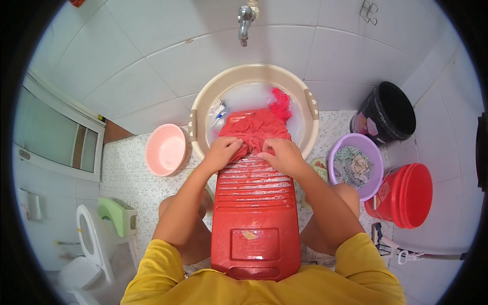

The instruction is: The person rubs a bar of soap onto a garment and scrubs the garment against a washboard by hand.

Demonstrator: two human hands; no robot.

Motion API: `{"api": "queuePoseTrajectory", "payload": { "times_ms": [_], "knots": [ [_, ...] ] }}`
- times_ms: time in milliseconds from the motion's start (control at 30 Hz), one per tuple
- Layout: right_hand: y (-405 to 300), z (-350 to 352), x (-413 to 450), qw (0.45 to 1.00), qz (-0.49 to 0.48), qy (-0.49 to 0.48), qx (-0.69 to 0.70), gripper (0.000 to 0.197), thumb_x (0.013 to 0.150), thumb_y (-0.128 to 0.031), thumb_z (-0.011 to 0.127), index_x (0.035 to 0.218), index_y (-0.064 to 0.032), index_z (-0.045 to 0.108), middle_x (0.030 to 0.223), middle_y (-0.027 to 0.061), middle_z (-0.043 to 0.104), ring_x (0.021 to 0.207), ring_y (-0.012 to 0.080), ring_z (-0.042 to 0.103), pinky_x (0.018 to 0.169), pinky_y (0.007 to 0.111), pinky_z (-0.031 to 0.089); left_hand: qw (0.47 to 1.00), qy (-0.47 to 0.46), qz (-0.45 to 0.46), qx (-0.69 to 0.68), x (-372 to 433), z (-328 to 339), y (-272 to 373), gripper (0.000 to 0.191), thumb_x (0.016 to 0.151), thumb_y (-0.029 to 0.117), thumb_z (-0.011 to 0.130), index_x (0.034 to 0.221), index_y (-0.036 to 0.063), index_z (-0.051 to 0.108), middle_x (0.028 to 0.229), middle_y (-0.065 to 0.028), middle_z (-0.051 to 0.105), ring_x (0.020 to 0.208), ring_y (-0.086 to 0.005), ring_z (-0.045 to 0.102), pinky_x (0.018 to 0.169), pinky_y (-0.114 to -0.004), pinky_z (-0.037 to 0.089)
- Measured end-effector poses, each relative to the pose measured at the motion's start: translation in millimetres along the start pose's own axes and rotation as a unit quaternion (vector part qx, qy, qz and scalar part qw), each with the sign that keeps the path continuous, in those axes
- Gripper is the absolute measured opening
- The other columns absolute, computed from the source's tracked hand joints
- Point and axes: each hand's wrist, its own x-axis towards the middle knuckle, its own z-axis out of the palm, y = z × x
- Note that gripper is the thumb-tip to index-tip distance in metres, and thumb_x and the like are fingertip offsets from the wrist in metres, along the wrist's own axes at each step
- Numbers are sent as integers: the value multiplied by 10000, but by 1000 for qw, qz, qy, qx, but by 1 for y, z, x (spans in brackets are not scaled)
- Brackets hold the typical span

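A red plastic washboard leans from my lap into a large cream plastic tub of cloudy water. Wet red cloth lies bunched over the board's upper ridges. My left hand grips the cloth's near edge on the left, and my right hand grips it on the right, with some fingertips hidden in the folds. Suds cover the ridges below my hands. A brighter pink-red cloth and a white and blue item lie in the water. A small tan piece sits in the board's recess.
A pink basin stands left of the tub. At right are a purple basin with clothes, a black bucket and a red bucket. A metal tap juts from the wall above the tub. A toilet is at lower left.
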Motion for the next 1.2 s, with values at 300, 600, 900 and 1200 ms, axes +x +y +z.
{"api": "queuePoseTrajectory", "payload": {
  "times_ms": [300,600,900,1200],
  "knots": [
    [-28,17,-21,998,-61,-6,34,201,808,-162,664,725,-49,520,600,125,583,549,341,580,532,413,452,990,-1,-109,-84,-20,-23,-8,448,875,385,629,667,-1,535,616,-87,518,595,-156,484,569,-340,416],
    [4,44,60,954,-2,69,-293,234,832,-251,543,789,-22,569,632,215,609,619,391,625,602,506,492,998,21,-40,49,-7,2,-2,348,933,325,489,872,-9,565,863,-254,620,840,-444,581,723,-498,446],
    [-48,44,-7,962,17,-60,-265,256,807,-226,555,693,-16,647,681,229,627,642,392,632,635,502,503,992,-61,-48,96,-26,-23,3,367,929,365,484,948,7,565,906,-234,635,884,-415,599,766,-487,457],
    [-20,52,30,968,103,-22,-228,288,823,-244,527,714,-23,677,711,242,638,714,414,646,668,507,515,990,-53,-41,128,-25,-26,3,440,738,374,682,990,23,596,962,-159,664,958,-345,617,809,-450,485]
  ]
}}
